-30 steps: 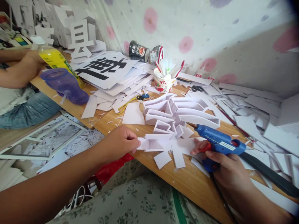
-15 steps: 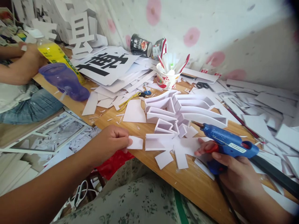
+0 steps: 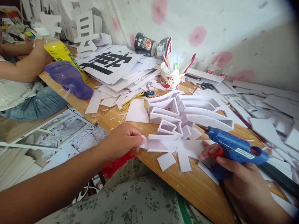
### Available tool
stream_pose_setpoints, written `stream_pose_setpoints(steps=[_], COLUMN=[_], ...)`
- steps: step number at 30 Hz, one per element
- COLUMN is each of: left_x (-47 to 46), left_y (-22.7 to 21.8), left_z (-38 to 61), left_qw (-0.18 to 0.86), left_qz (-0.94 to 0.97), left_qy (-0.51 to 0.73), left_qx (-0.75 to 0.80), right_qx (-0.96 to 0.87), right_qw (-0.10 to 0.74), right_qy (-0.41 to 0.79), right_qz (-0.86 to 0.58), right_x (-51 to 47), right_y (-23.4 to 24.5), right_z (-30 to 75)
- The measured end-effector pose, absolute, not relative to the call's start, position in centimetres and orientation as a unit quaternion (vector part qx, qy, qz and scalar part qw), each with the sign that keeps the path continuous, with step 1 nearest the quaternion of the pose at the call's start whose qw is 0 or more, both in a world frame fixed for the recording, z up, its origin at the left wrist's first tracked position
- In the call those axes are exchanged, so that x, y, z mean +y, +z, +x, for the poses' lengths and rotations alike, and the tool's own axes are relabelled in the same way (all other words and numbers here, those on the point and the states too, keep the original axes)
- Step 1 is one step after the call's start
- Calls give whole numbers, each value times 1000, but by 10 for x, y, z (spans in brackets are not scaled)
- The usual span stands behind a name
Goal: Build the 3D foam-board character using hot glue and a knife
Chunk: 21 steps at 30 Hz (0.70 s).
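My left hand (image 3: 127, 138) pinches a small white foam-board piece (image 3: 145, 143), now mostly covered by the fingers, at the left end of a white foam-board character (image 3: 163, 143). Whether the piece touches the character's end wall I cannot tell. Strips stand on edge along much of the character's outline, while its lower strokes lie flat. In my right hand (image 3: 240, 172) is a blue hot glue gun (image 3: 235, 146), fingers wrapped round its handle near the red trigger (image 3: 217, 151). Its nozzle points left, above the right part of the character.
Yellow-handled pliers (image 3: 132, 100) and a curved white offcut (image 3: 137, 111) lie behind the character. A tub of glue sticks (image 3: 171, 77), a purple container (image 3: 68, 79) and a yellow bottle (image 3: 62, 54) stand farther back. White strips (image 3: 268, 109) crowd the right. A co-worker's arm (image 3: 25, 63) is at far left.
My left hand has moved right with the small piece, up to the character's left end. The glue gun stays in my right hand, and the whole view has shifted slightly.
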<state>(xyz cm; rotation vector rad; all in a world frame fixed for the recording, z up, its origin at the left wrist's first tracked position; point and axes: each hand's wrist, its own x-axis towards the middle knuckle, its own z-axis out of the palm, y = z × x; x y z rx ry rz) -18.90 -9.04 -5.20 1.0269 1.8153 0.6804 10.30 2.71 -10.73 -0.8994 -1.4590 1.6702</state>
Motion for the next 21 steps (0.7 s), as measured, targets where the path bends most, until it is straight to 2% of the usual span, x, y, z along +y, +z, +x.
stream_pose_setpoints(steps=[13, 21], left_x=[-92, -97], left_y=[-53, -50], left_z=[-187, -184], left_qw=[506, 501], left_qz=[438, 453], left_qy=[301, 291], left_qx=[680, 678], right_qx=[-545, -530], right_qw=[365, 360], right_qy=[663, 677], right_qz=[-359, -362], right_x=[24, 23], right_y=[-107, -108], right_z=[101, 102])
